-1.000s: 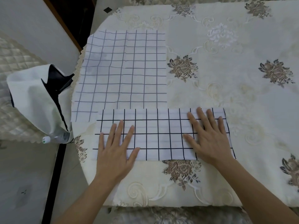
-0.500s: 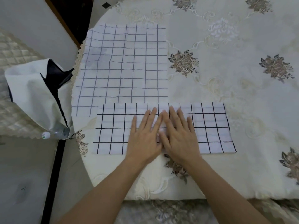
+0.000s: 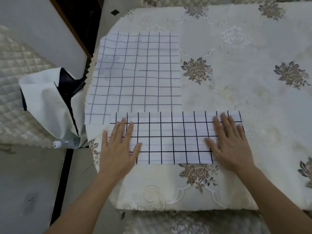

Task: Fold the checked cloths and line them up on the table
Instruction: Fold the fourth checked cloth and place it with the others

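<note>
A white cloth with bold black checks (image 3: pixel 172 137) lies folded into a long strip near the table's front edge. My left hand (image 3: pixel 118 146) presses flat on its left end, fingers spread. My right hand (image 3: pixel 229 144) presses flat on its right end. Behind the strip, a larger checked cloth with fainter lines (image 3: pixel 135 73) lies spread out unfolded at the table's left side, its near edge tucked under the strip.
The table (image 3: pixel 244 81) wears a cream floral embroidered cover. Left of it, a white-and-dark bag (image 3: pixel 49 102) with a plastic bottle (image 3: pixel 65 143) sticking out rests on a quilted seat (image 3: pixel 16 81). The table's rounded left edge is close to my left hand.
Both hands were together at the strip's middle half a second ago; they have slid apart to its two ends, smoothing the folded cloth.
</note>
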`<state>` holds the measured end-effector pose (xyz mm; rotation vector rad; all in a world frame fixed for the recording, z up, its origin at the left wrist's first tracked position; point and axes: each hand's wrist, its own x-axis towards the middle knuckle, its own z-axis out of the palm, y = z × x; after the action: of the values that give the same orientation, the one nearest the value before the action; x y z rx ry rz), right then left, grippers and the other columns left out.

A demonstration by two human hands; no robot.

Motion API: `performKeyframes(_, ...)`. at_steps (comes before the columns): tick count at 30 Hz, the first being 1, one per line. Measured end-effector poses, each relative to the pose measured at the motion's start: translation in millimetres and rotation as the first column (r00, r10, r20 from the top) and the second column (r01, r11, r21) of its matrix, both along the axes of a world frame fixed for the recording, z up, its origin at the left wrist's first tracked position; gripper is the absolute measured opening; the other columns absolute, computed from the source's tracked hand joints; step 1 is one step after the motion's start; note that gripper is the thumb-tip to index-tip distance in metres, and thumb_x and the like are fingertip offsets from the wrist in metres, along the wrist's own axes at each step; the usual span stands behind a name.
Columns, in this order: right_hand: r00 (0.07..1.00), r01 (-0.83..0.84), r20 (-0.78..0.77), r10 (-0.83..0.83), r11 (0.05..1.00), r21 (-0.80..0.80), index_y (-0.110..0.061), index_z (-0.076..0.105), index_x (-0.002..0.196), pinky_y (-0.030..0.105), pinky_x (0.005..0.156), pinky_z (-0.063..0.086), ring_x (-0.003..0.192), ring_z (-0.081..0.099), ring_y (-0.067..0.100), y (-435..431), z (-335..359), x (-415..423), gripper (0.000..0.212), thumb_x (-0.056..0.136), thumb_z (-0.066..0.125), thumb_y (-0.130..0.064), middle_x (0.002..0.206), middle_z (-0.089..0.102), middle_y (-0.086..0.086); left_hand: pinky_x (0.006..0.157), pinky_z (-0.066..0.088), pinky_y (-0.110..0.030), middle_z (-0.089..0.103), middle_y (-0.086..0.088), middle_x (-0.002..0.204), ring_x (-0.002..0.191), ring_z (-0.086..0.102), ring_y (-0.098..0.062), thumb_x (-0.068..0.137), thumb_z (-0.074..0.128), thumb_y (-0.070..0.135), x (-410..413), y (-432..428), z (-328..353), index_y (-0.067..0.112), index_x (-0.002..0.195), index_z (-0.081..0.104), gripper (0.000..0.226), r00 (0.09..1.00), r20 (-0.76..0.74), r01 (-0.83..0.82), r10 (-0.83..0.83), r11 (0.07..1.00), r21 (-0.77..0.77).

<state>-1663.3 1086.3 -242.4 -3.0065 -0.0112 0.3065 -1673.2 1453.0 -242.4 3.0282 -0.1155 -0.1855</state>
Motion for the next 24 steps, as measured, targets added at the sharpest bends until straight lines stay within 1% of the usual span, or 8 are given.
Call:
performKeyframes(2, 0.998, 0.039, 0.053, -0.039, 0.999, 0.000, -0.027, -0.003, 0.161, 0.048, 0.126, 0.003, 0.154, -0.012, 0.018, 5, 3, 1, 0.081, 0.095, 0.012, -0.072, 0.169, -0.007, -0.002, 0.124, 0.005, -0.051, 0.004, 0.000, 0.168, 0.154, 0.003, -0.017, 0.096, 0.028, 0.059, 6, -7, 5, 0.023, 0.160, 0.013, 0.075, 0.999, 0.050, -0.006, 0.007, 1.000, -0.022)
performKeyframes(4, 0.996, 0.023, 0.081, -0.024, 1.000, 0.016, -0.027, 0.000, 0.161, 0.047, 0.126, 0.002, 0.155, -0.009, 0.020, 16, 5, 9, 0.081, 0.095, 0.013, -0.072, 0.169, -0.005, -0.001, 0.124, 0.007, -0.049, 0.005, -0.001, 0.168, 0.154, 0.003, -0.018, 0.097, 0.031, 0.055, 19, -20, 8, 0.022, 0.160, 0.010, 0.074, 0.995, 0.078, 0.062, -0.056, 0.995, -0.072)
performKeyframes(6, 0.999, -0.013, 0.049, 0.011, 1.000, 0.026, -0.031, -0.006, 0.160, 0.046, 0.126, -0.001, 0.154, -0.014, 0.019, 22, 2, 18, 0.079, 0.094, 0.007, -0.074, 0.168, -0.011, -0.003, 0.124, 0.008, -0.048, 0.001, 0.001, 0.168, 0.154, -0.002, -0.016, 0.099, 0.027, 0.056, 32, -29, 5, 0.024, 0.160, 0.005, 0.073, 0.986, 0.060, 0.162, -0.156, 0.982, -0.100)
performKeyframes(8, 1.000, -0.010, 0.022, 0.009, 1.000, 0.019, -0.035, -0.013, 0.158, 0.043, 0.126, -0.002, 0.152, -0.020, 0.015, 13, -4, 24, 0.079, 0.092, 0.001, -0.076, 0.167, -0.018, -0.005, 0.124, 0.009, -0.047, -0.003, 0.003, 0.168, 0.154, -0.006, -0.014, 0.099, 0.021, 0.059, 40, -23, -2, 0.025, 0.160, 0.002, 0.072, 0.980, 0.034, 0.199, -0.197, 0.977, -0.079)
performKeyframes(14, 0.999, 0.021, 0.025, -0.021, 1.000, 0.009, -0.031, -0.012, 0.159, 0.042, 0.126, 0.003, 0.152, -0.018, 0.010, -29, -6, 23, 0.079, 0.095, 0.005, -0.074, 0.167, -0.016, -0.005, 0.125, 0.008, -0.043, 0.002, 0.004, 0.168, 0.154, -0.001, -0.013, 0.099, 0.026, 0.059, 37, 1, -12, 0.023, 0.160, 0.007, 0.074, 0.989, 0.071, 0.132, -0.128, 0.989, -0.065)
performKeyframes(17, 0.999, 0.025, 0.031, -0.025, 1.000, 0.015, -0.031, -0.011, 0.159, 0.041, 0.126, 0.001, 0.152, -0.018, 0.010, -27, -6, 24, 0.079, 0.095, 0.004, -0.073, 0.167, -0.015, -0.005, 0.124, 0.010, -0.045, 0.002, 0.004, 0.168, 0.154, 0.000, -0.014, 0.099, 0.026, 0.059, 38, -1, -13, 0.023, 0.160, 0.007, 0.074, 0.990, 0.065, 0.129, -0.126, 0.990, -0.052)
performKeyframes(20, 0.998, 0.051, 0.034, -0.052, 0.998, 0.022, -0.028, -0.008, 0.160, 0.045, 0.126, 0.002, 0.154, -0.015, 0.014, -25, 0, 20, 0.081, 0.094, 0.004, -0.074, 0.168, -0.013, -0.001, 0.123, 0.011, -0.050, 0.000, 0.001, 0.168, 0.154, 0.000, -0.016, 0.099, 0.022, 0.060, 33, -1, -7, 0.019, 0.160, 0.005, 0.076, 0.993, 0.065, 0.103, -0.101, 0.995, -0.018)
performKeyframes(24, 0.994, 0.014, 0.108, -0.017, 0.999, 0.029, -0.023, -0.002, 0.161, 0.046, 0.126, 0.001, 0.155, -0.008, 0.020, -3, 4, -3, 0.083, 0.096, 0.016, -0.071, 0.169, -0.007, 0.002, 0.124, 0.009, -0.051, 0.003, -0.001, 0.168, 0.155, 0.003, -0.019, 0.099, 0.025, 0.058, 9, -21, 4, 0.018, 0.160, 0.008, 0.075, 0.979, 0.104, 0.184, -0.178, 0.981, -0.054)
